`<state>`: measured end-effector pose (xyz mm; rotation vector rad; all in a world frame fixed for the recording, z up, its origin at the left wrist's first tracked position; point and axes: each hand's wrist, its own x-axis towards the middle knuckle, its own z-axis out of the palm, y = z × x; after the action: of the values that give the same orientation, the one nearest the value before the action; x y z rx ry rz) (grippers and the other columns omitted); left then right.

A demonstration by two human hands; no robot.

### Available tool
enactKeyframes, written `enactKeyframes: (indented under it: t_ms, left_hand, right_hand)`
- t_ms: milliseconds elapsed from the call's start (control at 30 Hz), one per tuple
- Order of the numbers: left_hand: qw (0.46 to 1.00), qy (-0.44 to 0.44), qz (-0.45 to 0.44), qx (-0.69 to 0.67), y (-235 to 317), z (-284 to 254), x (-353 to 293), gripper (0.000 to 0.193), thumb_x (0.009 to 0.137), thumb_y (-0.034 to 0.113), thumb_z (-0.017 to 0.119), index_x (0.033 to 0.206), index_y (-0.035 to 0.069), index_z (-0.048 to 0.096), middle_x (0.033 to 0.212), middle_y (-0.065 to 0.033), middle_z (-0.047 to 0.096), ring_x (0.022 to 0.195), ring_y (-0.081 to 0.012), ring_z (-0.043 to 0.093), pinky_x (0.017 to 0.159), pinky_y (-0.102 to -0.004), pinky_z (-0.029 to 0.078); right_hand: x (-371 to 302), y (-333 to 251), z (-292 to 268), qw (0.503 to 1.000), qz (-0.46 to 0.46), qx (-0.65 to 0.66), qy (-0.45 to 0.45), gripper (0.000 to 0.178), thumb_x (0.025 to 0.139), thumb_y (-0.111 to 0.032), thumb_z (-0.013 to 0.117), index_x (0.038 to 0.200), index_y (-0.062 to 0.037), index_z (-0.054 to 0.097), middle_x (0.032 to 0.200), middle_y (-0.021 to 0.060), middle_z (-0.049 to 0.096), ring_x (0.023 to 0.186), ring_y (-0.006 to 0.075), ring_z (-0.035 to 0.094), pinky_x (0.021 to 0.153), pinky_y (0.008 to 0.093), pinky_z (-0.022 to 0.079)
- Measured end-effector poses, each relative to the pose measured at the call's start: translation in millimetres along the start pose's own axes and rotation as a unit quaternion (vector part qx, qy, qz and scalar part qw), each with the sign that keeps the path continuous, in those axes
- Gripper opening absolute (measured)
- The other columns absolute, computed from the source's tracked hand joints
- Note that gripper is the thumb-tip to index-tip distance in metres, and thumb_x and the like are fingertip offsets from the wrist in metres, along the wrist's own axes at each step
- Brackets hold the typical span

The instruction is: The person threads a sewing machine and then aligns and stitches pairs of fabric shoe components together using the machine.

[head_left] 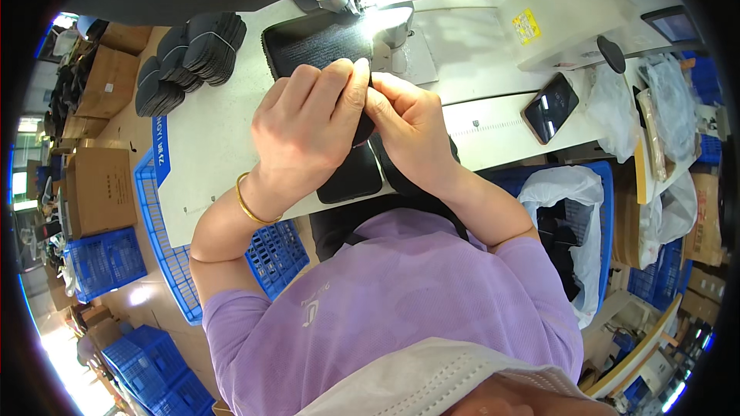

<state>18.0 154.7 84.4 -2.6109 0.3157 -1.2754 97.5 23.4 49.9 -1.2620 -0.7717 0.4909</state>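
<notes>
White table [212,146], blue crates [108,262] near cardboard boxes [100,192] — hands [304,127] [412,135] together, pinching a black piece [363,132]

White lettering [161,145] runs along a blue strip [162,172] on the left edge of the table [208,158]. A yellow label [526,26] bears small print on the white machine housing [566,19]. Fine scale marks [497,121] line the table near the phone [550,108], a pale logo [310,313] marks the purple shirt [432,285], and a cardboard box [96,204] seems to carry printing [119,189] too small to read
</notes>
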Motion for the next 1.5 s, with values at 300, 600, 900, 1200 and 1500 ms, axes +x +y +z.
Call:
enactKeyframes:
  t_ms: [300,600,900,1200,1500]
  left_hand:
    - [1.000,0.006,-0.005,0.022,-1.8,9.2,11.7,0.036,0.062,0.006,0.066,0.097,0.001,0.071,0.092,-0.0043,0.066,0.072,-0.0157,0.059,0.057,-0.0265,0.047]
    - [0.998,-0.031,-0.040,0.031,-11.9,17.1,14.5,0.028,0.064,0.003,0.067,0.092,0.003,0.071,0.093,-0.0038,0.069,0.076,-0.0174,0.063,0.063,-0.0284,0.051]
    - [0.997,-0.016,-0.065,-0.024,-12.3,16.7,15.1,0.034,0.064,0.000,0.071,0.098,0.002,0.071,0.095,-0.0070,0.069,0.081,-0.0220,0.063,0.070,-0.0319,0.053]
    - [0.794,0.216,-0.414,-0.389,-23.4,25.0,-18.4,0.040,0.087,0.011,0.069,0.123,-0.004,0.058,0.117,-0.0091,0.064,0.108,-0.0167,0.057,0.091,-0.0331,0.046]
    - [0.430,0.106,-0.581,-0.683,-125.8,92.9,-58.4,0.012,0.090,0.004,0.058,0.096,-0.002,0.067,0.096,-0.0113,0.071,0.089,-0.0185,0.068,0.082,-0.0306,0.053]
  right_hand:
    - [14.2,0.3,-5.2,1.000,0.005,0.027,0.000,0.020,0.099,-0.009,0.053,0.105,0.0055,0.066,0.082,0.0007,0.065,0.074,0.0036,0.056,0.062,0.0209,0.049]
    - [28.8,5.9,-2.8,0.998,0.016,0.062,-0.004,0.020,0.099,-0.007,0.051,0.102,0.0049,0.067,0.083,0.0034,0.067,0.069,0.0065,0.061,0.057,0.0223,0.053]
    - [33.2,13.4,-5.4,0.999,0.014,0.032,-0.009,0.022,0.100,-0.006,0.049,0.109,0.0036,0.067,0.088,0.0030,0.067,0.074,0.0064,0.062,0.059,0.0230,0.054]
    - [24.0,10.4,-6.6,0.998,0.023,0.046,-0.033,0.025,0.103,-0.012,0.045,0.110,0.0031,0.064,0.094,0.0058,0.069,0.074,0.0128,0.068,0.064,0.0232,0.052]
    - [6.6,16.8,-24.1,0.997,0.045,0.039,-0.057,0.028,0.101,-0.022,0.053,0.111,0.0005,0.065,0.097,0.0086,0.073,0.072,0.0087,0.066,0.064,0.0227,0.052]
